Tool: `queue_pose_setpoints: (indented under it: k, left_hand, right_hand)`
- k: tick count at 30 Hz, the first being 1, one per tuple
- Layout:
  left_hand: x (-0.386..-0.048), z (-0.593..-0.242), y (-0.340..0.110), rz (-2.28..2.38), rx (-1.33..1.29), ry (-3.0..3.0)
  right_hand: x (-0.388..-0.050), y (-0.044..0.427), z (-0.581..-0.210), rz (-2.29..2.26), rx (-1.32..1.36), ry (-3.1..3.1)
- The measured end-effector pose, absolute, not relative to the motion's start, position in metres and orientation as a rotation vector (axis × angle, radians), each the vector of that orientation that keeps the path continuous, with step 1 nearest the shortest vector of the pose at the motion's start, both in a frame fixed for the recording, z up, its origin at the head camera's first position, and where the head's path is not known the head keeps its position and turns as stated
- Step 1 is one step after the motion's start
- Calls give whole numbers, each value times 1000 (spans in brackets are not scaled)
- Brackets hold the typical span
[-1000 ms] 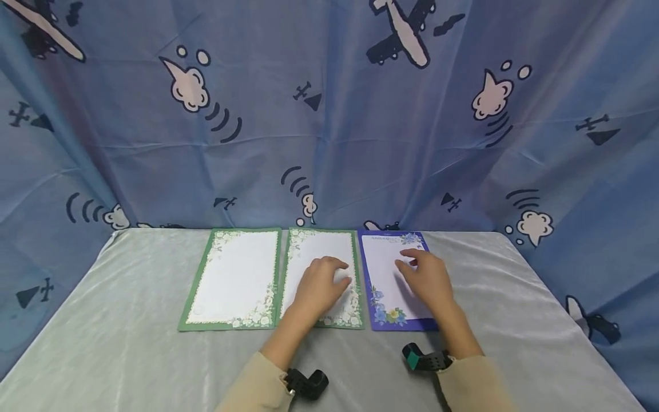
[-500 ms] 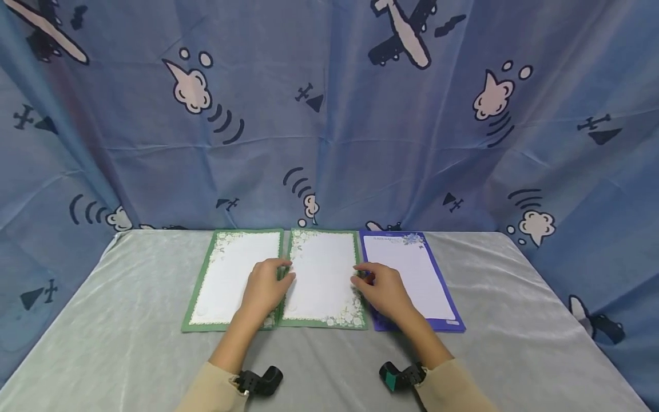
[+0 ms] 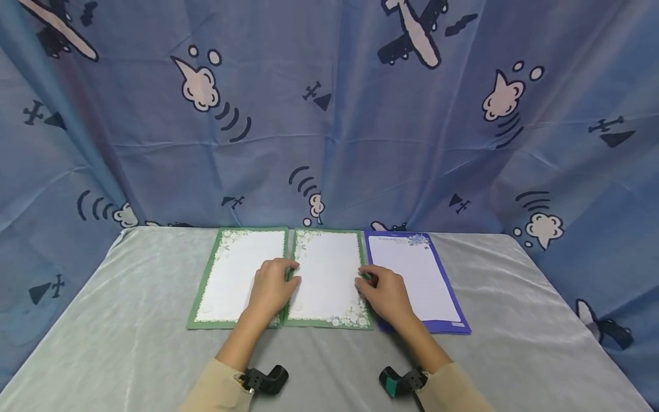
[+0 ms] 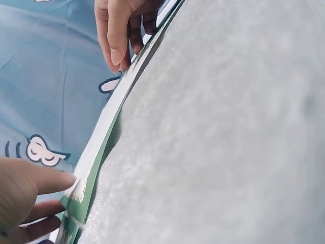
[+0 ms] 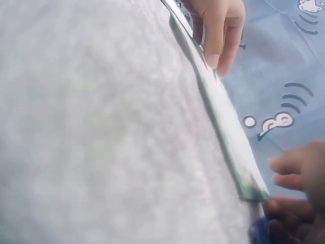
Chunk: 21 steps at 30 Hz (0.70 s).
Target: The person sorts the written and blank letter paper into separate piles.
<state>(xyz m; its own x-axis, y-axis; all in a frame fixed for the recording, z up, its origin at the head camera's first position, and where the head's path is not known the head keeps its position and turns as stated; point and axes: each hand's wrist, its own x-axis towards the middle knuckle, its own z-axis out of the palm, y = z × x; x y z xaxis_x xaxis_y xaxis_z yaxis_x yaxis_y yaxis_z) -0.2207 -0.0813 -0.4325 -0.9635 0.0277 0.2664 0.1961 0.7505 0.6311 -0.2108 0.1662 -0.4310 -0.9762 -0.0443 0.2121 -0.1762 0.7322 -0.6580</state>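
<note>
Three flat letter pads with flowered borders lie side by side: a green one (image 3: 244,252) on the left, another green one (image 3: 329,280) in the middle, and a purple one (image 3: 419,280) on the right. My left hand (image 3: 270,289) is at the middle pad's left edge, its wrist over the left pad. At the opposite edge, my right hand (image 3: 388,294) reaches across the purple pad. In the left wrist view, my left thumb (image 4: 56,179) is over the white page, with the other fingers beside the edge. The right fingertips (image 5: 277,204) are close to the green corner. Neither hand visibly curls around the pad.
A pale grey plush cloth (image 3: 128,320) covers the table. Behind its far edge hangs a blue curtain (image 3: 278,74) printed with planes and clouds. Black wrist devices (image 3: 265,380) sit at both sleeves.
Both hands have moved left, from above the middle and purple pads to the middle pad's two side edges. Over the last half second they barely move; the view has shifted slightly.
</note>
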Motion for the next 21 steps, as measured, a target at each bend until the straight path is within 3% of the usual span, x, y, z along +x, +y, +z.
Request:
queue_pose_setpoints:
  k: [21]
  left_hand:
    - [-218,-430,-86,-1326,-128,-2667]
  right_hand:
    - [-215,172,-428,1400,29,-2578]
